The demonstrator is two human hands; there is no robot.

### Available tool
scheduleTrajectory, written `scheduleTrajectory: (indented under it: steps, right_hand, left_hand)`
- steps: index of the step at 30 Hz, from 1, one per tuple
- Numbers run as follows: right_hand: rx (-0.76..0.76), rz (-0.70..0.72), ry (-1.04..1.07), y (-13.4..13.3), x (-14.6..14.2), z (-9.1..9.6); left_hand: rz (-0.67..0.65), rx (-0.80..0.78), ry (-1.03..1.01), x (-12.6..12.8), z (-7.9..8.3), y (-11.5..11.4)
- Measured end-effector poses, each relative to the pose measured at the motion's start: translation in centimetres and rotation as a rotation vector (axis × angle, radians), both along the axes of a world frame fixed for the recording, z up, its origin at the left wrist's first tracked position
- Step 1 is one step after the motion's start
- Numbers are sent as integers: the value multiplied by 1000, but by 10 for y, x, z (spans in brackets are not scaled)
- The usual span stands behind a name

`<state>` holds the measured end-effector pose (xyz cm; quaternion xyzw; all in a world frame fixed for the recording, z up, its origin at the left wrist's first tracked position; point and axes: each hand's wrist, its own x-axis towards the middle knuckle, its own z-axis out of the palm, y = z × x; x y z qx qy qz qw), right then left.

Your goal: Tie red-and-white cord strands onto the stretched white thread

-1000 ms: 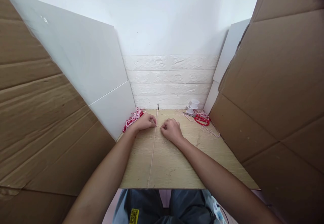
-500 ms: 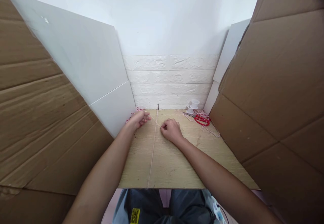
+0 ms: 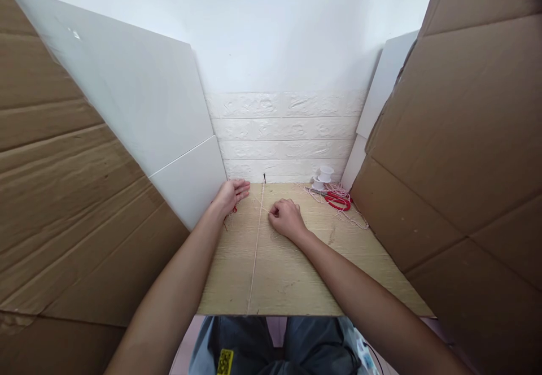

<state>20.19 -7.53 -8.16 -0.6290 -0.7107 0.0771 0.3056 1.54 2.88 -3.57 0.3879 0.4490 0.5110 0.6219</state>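
A pale cord (image 3: 255,251) lies taut and straight on the board (image 3: 296,284), running from a nail (image 3: 265,178) at the far edge to the near edge. A much thinner pale thread (image 3: 260,205) crosses it at a slant: one end is pinched in the right hand (image 3: 288,217), and the other fades from sight towards the left hand (image 3: 231,193). A red bundle (image 3: 234,209) of thread lies at the board's far left, mostly hidden under that hand's flat fingers.

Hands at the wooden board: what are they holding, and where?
Right hand pinches a thin pale thread, just right of the taut string; left hand lies open on red-and-white cord.
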Motion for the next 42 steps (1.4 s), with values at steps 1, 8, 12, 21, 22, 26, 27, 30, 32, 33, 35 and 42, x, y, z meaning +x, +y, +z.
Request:
scheduleTrajectory:
  steps: [1,8,12,21,22,26,27,30,32,33,35,42]
  right_hand:
    - [1,2,1,0,0,0]
    - [0,7,2,0,0,0]
    - [-3,9,-3,0,1,-1]
    - [-24,17,-13,0,1,1]
    - [-25,17,-14,0,1,1]
    - [-17,13,-13,0,1,1]
    - [-16,13,-15,0,1,1]
    - [-21,14,-23,0,1,1]
    - [-24,14,-25,-1,1,1]
    - [-26,13,-24,-1,1,1]
    - [-32,14,-22,0,1,1]
    - [-13,16,-12,0,1,0]
  left_hand:
    - [-59,2,-50,-3,4,-3]
    - [-639,289,-93,-22,28,-24]
    - [-489,310,318,-12,23,-23]
    - [-474,440,1014,-1,-2,-13]
    - [-487,443,1014,0,-3,-13]
    - [-555,431,985,2,-4,-15]
    - [-581,425,971,3,-5,-15]
    - [-627,415,941,6,-8,-16]
    - [-625,424,956,7,-10,-15]
    - [-628,431,975,7,-11,-14]
    - [-643,446,1009,7,-12,-14]
    - [-623,475,1046,7,-7,-18]
